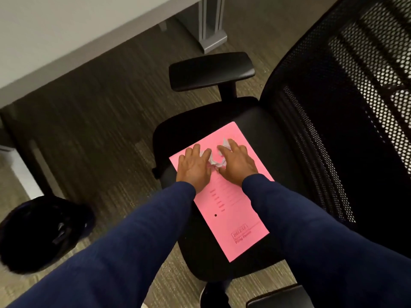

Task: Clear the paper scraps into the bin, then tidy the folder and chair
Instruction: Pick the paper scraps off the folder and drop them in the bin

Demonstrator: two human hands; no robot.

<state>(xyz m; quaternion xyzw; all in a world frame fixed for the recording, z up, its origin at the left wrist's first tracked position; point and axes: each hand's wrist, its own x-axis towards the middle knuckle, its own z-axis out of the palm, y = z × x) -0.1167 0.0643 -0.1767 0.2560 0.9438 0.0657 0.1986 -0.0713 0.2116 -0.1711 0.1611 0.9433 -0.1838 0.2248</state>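
Both my hands are down on the pink folder (231,210), which lies flat on the black seat of the office chair (275,138), angled across it. Left hand (194,166) palm down, fingers spread fairly wide, resting on the folder's upper left part. Right hand (237,162) also palm down, fingers loosely spread, just beside it. The white paper scraps (215,160) sit crumpled in the gap between the two hands, both hands touching the pile at its edges; neither has closed on anything. More scrap shows past my right fingertips. Navy sleeves (124,247) cover both arms to the wrist. Black bin (42,232) stands on the carpet to my left, well apart from the chair, dark liner, something pale inside, too blurred to identify. Chair armrest (211,71) beyond the folder; desk edge (73,43) top left.
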